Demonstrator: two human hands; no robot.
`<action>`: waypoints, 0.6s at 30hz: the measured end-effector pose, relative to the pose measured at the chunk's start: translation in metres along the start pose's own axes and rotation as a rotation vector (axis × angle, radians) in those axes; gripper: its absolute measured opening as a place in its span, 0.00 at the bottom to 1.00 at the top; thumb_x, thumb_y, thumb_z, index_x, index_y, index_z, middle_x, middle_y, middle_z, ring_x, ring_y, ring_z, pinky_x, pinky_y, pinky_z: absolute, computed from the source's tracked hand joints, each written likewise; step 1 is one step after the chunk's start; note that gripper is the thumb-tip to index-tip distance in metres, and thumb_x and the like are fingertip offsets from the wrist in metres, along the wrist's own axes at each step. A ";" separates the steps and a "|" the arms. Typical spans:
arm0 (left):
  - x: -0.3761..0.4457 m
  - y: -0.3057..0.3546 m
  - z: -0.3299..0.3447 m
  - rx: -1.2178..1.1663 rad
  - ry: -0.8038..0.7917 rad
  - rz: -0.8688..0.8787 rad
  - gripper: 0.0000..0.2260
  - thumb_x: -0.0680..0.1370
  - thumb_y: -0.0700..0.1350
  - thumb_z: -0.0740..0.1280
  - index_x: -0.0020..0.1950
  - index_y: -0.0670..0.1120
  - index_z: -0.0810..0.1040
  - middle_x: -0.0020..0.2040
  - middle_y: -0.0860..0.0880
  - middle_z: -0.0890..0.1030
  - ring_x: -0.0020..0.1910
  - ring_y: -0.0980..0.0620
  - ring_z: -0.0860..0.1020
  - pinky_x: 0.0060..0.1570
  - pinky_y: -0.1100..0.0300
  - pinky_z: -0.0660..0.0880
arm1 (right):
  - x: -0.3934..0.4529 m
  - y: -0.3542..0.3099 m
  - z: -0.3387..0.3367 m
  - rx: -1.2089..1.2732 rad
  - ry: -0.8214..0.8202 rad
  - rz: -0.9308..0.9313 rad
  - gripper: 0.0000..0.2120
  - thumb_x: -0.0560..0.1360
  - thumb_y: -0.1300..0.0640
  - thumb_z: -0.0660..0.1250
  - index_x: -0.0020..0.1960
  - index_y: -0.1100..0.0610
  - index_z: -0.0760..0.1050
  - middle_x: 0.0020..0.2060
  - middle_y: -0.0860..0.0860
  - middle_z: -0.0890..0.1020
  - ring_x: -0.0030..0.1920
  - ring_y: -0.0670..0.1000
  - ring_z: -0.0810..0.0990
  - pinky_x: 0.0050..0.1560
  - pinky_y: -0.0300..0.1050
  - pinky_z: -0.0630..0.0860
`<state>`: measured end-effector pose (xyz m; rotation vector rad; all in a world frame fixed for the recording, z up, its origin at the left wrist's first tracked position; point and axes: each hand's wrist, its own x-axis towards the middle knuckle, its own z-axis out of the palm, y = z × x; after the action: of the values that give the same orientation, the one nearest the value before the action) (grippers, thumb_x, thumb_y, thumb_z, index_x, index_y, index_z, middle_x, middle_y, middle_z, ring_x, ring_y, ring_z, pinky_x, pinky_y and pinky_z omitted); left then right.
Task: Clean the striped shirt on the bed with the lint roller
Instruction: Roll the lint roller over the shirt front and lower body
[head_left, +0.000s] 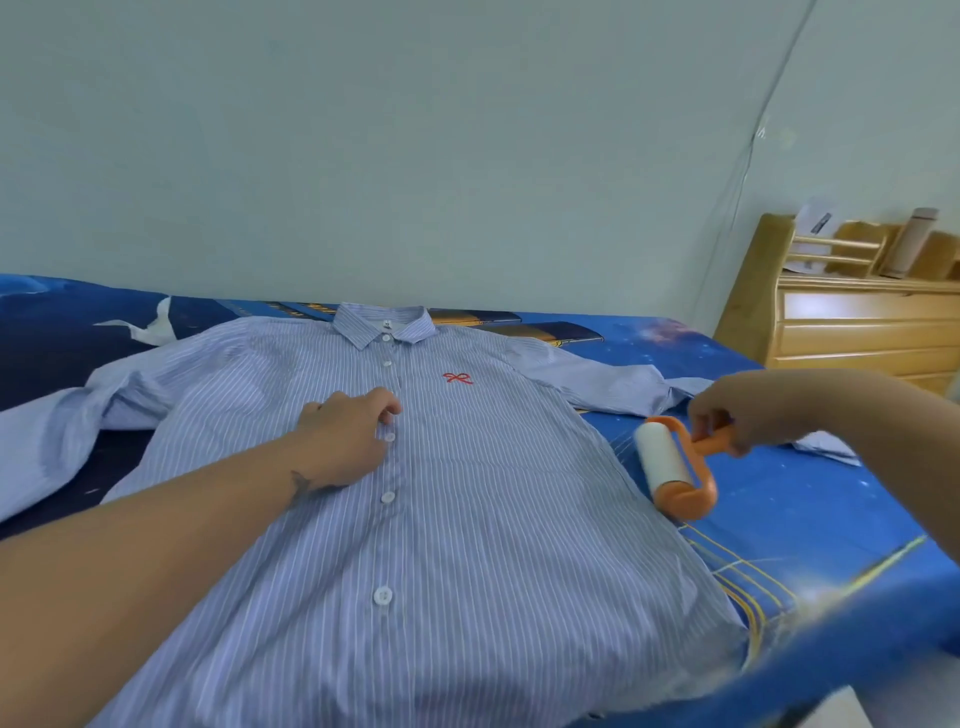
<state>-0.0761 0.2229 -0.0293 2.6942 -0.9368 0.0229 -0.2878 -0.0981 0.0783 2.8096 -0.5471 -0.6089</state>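
Note:
A blue-and-white striped shirt (467, 519) lies buttoned and face up on the bed, collar toward the wall, with a small red bow on the chest. My left hand (345, 441) rests on the shirt's chest beside the button line, fingers slightly bent. My right hand (737, 415) grips the orange handle of the lint roller (670, 462). The roller's white drum sits on the blue sheet just past the shirt's right edge.
The bed carries a blue space-print sheet (805, 509). A wooden headboard with shelves (857, 322) stands at the right, holding a bottle (909, 241) and papers. A pale wall runs behind the bed. Both shirt sleeves spread out sideways.

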 end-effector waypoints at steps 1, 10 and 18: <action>-0.003 0.000 -0.003 -0.052 0.005 0.024 0.14 0.78 0.48 0.64 0.64 0.54 0.70 0.61 0.57 0.76 0.61 0.52 0.72 0.64 0.53 0.67 | -0.006 0.005 -0.002 0.003 0.018 0.011 0.13 0.72 0.61 0.67 0.53 0.47 0.76 0.46 0.45 0.80 0.40 0.43 0.74 0.39 0.35 0.68; -0.048 0.014 -0.012 -0.052 -0.132 0.157 0.04 0.76 0.45 0.65 0.47 0.53 0.77 0.45 0.57 0.78 0.42 0.61 0.75 0.39 0.70 0.68 | -0.024 -0.064 -0.004 0.157 0.113 -0.220 0.15 0.72 0.60 0.69 0.52 0.42 0.77 0.45 0.39 0.79 0.46 0.45 0.76 0.47 0.39 0.72; -0.065 0.014 -0.015 -0.097 -0.239 0.119 0.14 0.73 0.51 0.70 0.57 0.54 0.76 0.51 0.58 0.77 0.46 0.62 0.75 0.47 0.68 0.70 | -0.016 -0.129 -0.010 0.187 0.141 -0.349 0.15 0.72 0.58 0.71 0.57 0.44 0.78 0.48 0.44 0.81 0.50 0.48 0.78 0.52 0.44 0.73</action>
<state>-0.1348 0.2562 -0.0187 2.5872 -1.1351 -0.3188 -0.2570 0.0264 0.0571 3.1234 -0.0886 -0.4324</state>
